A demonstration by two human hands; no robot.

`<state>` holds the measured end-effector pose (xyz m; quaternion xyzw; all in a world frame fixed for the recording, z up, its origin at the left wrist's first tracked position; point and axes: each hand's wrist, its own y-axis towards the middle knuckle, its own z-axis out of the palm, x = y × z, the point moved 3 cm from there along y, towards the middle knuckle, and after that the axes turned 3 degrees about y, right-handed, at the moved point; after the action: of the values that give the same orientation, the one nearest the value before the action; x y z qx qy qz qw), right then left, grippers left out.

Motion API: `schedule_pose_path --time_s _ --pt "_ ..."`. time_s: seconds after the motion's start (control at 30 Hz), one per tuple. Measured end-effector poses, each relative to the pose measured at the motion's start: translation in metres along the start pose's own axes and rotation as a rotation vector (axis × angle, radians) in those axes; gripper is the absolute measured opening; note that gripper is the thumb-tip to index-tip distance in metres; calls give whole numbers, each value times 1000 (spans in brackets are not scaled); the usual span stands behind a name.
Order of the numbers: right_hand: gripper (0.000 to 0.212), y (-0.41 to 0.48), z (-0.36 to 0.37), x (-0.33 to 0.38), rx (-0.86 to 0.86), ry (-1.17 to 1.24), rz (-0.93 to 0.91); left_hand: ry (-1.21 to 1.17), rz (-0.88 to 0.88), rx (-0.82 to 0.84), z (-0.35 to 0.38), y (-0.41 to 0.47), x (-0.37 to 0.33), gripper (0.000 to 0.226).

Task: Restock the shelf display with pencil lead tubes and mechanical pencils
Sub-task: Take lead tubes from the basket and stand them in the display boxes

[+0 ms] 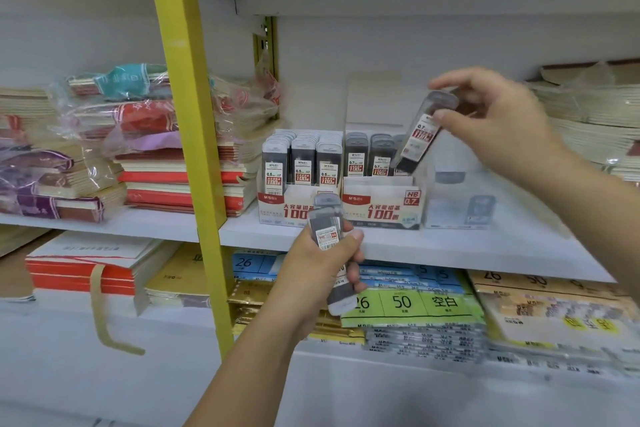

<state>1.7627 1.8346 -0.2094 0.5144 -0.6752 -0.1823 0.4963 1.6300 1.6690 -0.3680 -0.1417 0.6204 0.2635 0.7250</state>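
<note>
Two display boxes of pencil lead tubes stand on the middle shelf: a 0.5 box (298, 210) on the left and an HB 0.7 box (381, 208) beside it. My right hand (495, 128) pinches one dark lead tube (420, 135) by its top, tilted, with its lower end over the right side of the 0.7 box. My left hand (322, 274) grips a small bunch of lead tubes (327, 229) in front of the shelf edge, below the boxes. No mechanical pencils are visible.
A clear plastic display box (457, 201) stands right of the 0.7 box. Stacks of notebooks (156, 149) fill the shelf to the left behind a yellow upright (187, 114). Paper packs (415, 305) lie on the lower shelf. More paper stacks (595, 114) sit far right.
</note>
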Motion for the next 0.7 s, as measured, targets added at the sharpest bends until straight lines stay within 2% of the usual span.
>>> schedule_pose_path --time_s 0.1,0.17,0.27,0.3,0.43,0.57,0.63,0.7 --pt "31 28 11 -12 72 -242 0 -61 7 -13 0 7 0 9" --pt "28 36 21 -25 134 -305 26 -134 6 23 1 10 -2 6" --pt "25 41 30 -40 156 -332 23 -263 0 130 0 11 -6 32" --pt "22 43 31 -44 159 -344 26 -268 8 147 -1 11 -7 35" --pt "8 48 40 -55 241 -523 13 -117 65 117 -9 11 -5 14" --pt "21 44 43 -51 244 -675 44 -88 106 110 -14 7 -7 17" --pt "24 31 40 -35 163 -620 3 -104 117 123 -14 5 -9 19" --pt "20 4 40 -15 83 -391 -12 -107 121 134 -14 2 -10 22"
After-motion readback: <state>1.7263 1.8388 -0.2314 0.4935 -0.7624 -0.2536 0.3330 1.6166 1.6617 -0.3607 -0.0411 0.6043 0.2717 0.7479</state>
